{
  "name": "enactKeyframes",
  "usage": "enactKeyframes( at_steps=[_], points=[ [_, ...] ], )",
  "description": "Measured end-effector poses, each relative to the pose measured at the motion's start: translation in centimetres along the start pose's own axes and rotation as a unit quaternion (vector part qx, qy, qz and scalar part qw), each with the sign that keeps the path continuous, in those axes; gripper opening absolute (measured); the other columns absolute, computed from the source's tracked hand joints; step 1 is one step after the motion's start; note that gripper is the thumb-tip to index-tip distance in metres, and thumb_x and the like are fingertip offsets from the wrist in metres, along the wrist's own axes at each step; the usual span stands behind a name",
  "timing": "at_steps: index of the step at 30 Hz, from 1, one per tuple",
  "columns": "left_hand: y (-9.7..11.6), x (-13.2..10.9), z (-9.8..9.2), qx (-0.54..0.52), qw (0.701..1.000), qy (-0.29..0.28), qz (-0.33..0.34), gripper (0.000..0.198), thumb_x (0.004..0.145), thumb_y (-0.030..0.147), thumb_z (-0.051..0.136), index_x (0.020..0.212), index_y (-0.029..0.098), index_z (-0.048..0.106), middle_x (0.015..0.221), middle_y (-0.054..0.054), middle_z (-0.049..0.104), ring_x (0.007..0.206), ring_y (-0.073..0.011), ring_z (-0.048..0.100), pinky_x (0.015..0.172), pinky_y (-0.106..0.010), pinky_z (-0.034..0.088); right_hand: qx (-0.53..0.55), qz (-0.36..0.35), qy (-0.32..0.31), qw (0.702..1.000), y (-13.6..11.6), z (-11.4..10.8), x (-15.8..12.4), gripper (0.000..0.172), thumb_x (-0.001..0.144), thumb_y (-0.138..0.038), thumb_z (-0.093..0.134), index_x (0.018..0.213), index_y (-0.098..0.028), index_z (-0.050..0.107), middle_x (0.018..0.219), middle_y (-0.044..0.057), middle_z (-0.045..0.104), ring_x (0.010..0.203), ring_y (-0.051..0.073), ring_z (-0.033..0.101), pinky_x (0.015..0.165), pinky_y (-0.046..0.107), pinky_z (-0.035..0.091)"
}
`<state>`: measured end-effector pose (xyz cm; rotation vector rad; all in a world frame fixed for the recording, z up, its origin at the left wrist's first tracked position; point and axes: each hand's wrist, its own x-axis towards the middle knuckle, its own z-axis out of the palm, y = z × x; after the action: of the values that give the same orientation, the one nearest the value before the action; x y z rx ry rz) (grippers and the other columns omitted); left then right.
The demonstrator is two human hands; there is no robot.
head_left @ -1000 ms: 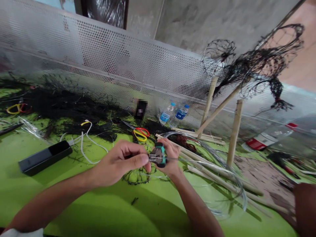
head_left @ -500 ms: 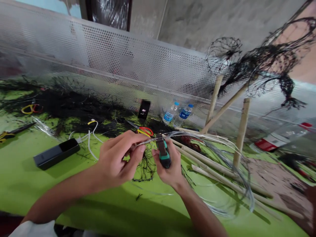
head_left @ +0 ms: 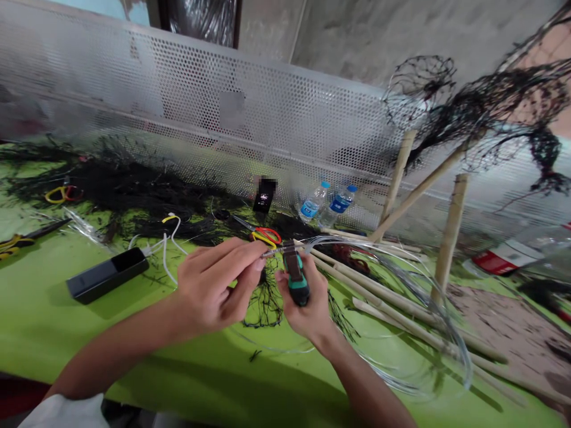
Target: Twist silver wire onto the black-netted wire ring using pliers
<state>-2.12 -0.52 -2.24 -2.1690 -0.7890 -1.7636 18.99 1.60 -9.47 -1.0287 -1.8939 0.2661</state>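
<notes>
My left hand (head_left: 218, 284) is closed in a pinch on the end of a thin, clear line (head_left: 269, 253). The line reaches the head of a green-and-black handled tool (head_left: 296, 279) with a dark brown part on top. My right hand (head_left: 310, 300) is wrapped round this tool, thumb along its near side; the exact kind of tool is hard to make out. On the tool's right, a loose coil of clear line (head_left: 414, 279) arcs over the table. Below and between my hands lies a piece of black netting (head_left: 264, 303), partly covered by the left fingers.
Bamboo sticks (head_left: 379, 297) lie right of my hands. Behind are red-and-yellow scissors (head_left: 266, 234), two water bottles (head_left: 314, 205) and a small black box (head_left: 264, 197). At left sit a black power bank (head_left: 108, 276) with white cables and a black netting pile (head_left: 125, 190). Perforated metal sheeting (head_left: 276, 107) borders the back.
My view has swung slightly left, so the surroundings sit farther right. Both hands stay close together, still at the line and the tool, with only slight finger movement on the left.
</notes>
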Motion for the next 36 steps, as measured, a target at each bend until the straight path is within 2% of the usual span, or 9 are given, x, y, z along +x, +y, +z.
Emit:
enactKeyframes(
  at_steps=[6, 9, 11, 13, 16, 19, 23, 26, 36],
  points=[
    [-0.8, 0.5, -1.6, -0.078, 0.991, -0.084, -0.061, 0.016, 0.099, 0.016, 0.059, 0.111, 0.017, 0.071, 0.073, 0.002, 0.069, 0.059, -0.0081, 0.060, 0.056, -0.021, 0.048, 0.008, 0.006, -0.076, 0.997, -1.2, -1.6, 1.1, 0.018, 0.093, -0.024, 0.062, 0.109, -0.024, 0.054, 0.081, -0.002, 0.057, 0.062, 0.015, 0.050, 0.055, 0.028, 0.044],
    [-2.6, 1.5, -3.1, -0.170, 0.971, -0.133, -0.102, 0.032, 0.106, 0.026, 0.049, 0.130, 0.019, 0.068, 0.102, -0.006, 0.076, 0.081, -0.0134, 0.070, 0.072, -0.026, 0.059, 0.021, -0.015, -0.180, 0.983, -1.6, -3.7, 2.1, 0.007, 0.098, -0.028, 0.062, 0.101, -0.024, 0.057, 0.074, -0.004, 0.055, 0.059, 0.014, 0.050, 0.053, 0.027, 0.043],
    [-3.8, 2.6, -3.6, -0.120, 0.985, -0.127, -0.015, 0.041, 0.104, 0.016, 0.049, 0.143, 0.023, 0.061, 0.132, -0.010, 0.070, 0.103, -0.0157, 0.071, 0.089, -0.029, 0.060, 0.027, -0.035, -0.249, 0.968, -1.6, -4.9, 2.7, 0.007, 0.098, -0.029, 0.064, 0.101, -0.024, 0.060, 0.072, -0.005, 0.056, 0.059, 0.013, 0.053, 0.054, 0.026, 0.044],
    [-4.5, 4.0, -3.8, -0.045, 0.971, -0.194, 0.129, 0.047, 0.102, 0.008, 0.049, 0.139, 0.033, 0.064, 0.150, -0.005, 0.061, 0.133, -0.0186, 0.062, 0.107, -0.035, 0.055, 0.029, -0.056, -0.304, 0.951, -1.4, -5.8, 3.0, 0.009, 0.097, -0.030, 0.066, 0.103, -0.024, 0.063, 0.073, -0.005, 0.061, 0.061, 0.014, 0.056, 0.057, 0.027, 0.046],
    [-4.5, 6.0, -3.7, -0.008, 0.899, -0.337, 0.279, 0.045, 0.105, 0.007, 0.046, 0.132, 0.036, 0.067, 0.143, 0.003, 0.068, 0.145, -0.0164, 0.054, 0.118, -0.037, 0.048, 0.018, -0.085, -0.376, 0.923, -1.1, -6.6, 3.1, 0.015, 0.095, -0.029, 0.070, 0.109, -0.025, 0.067, 0.078, -0.004, 0.068, 0.064, 0.014, 0.059, 0.061, 0.027, 0.047],
    [-3.6, 6.3, -3.7, -0.033, 0.847, -0.407, 0.340, 0.034, 0.105, 0.011, 0.046, 0.109, 0.027, 0.075, 0.128, -0.001, 0.076, 0.140, -0.0174, 0.059, 0.119, -0.036, 0.047, 0.002, -0.106, -0.417, 0.903, -1.3, -7.2, 2.8, 0.019, 0.090, -0.025, 0.075, 0.108, -0.026, 0.069, 0.082, -0.004, 0.073, 0.067, 0.014, 0.062, 0.062, 0.026, 0.046],
    [-1.9, 4.0, -4.2, -0.050, 0.820, -0.440, 0.362, 0.031, 0.099, 0.009, 0.052, 0.081, 0.024, 0.073, 0.093, -0.004, 0.079, 0.101, -0.0187, 0.072, 0.107, -0.033, 0.054, -0.034, -0.147, -0.457, 0.876, -2.2, -7.6, 2.7, 0.025, 0.082, -0.019, 0.081, 0.103, -0.027, 0.069, 0.078, -0.006, 0.073, 0.065, 0.013, 0.064, 0.055, 0.024, 0.041],
    [-1.0, 1.2, -4.7, -0.015, 0.803, -0.443, 0.398, 0.029, 0.097, 0.010, 0.053, 0.074, 0.022, 0.068, 0.073, -0.002, 0.069, 0.068, -0.0178, 0.061, 0.080, -0.033, 0.055, -0.047, -0.160, -0.487, 0.857, -3.0, -7.3, 2.8, 0.028, 0.078, -0.014, 0.081, 0.098, -0.029, 0.070, 0.072, -0.008, 0.073, 0.060, 0.013, 0.064, 0.051, 0.023, 0.034],
    [-1.9, -5.3, -7.5, 0.036, 0.821, -0.500, 0.273, 0.027, 0.105, 0.025, 0.055, 0.081, 0.019, 0.065, 0.074, -0.001, 0.065, 0.071, -0.0172, 0.057, 0.068, -0.034, 0.040, -0.034, -0.063, -0.533, 0.843, -2.5, -8.2, 3.8, 0.030, 0.080, -0.014, 0.071, 0.105, -0.030, 0.076, 0.084, -0.002, 0.076, 0.069, 0.018, 0.067, 0.056, 0.026, 0.043]
  ],
)
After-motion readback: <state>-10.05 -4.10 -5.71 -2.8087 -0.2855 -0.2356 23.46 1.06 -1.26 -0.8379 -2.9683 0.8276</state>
